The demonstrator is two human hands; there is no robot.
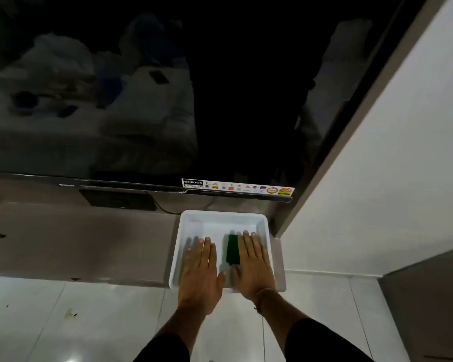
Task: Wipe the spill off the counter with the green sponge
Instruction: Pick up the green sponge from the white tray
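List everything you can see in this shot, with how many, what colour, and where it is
Tray: one, white, on the counter's right end, below the television.
Sponge: one, green, inside the tray, right of centre.
Television: one, black screen, above the counter, sticker strip on its lower edge.
Counter: one, grey-brown, across the middle.
Floor: white tiles, below.
Wall: white, right.
Left hand: flat, open, in the tray, left of the sponge.
Right hand: flat, beside the sponge, its thumb side partly over it; bracelet at the wrist.

home living room: television (pixel 141 100), tiled floor (pixel 89 322)
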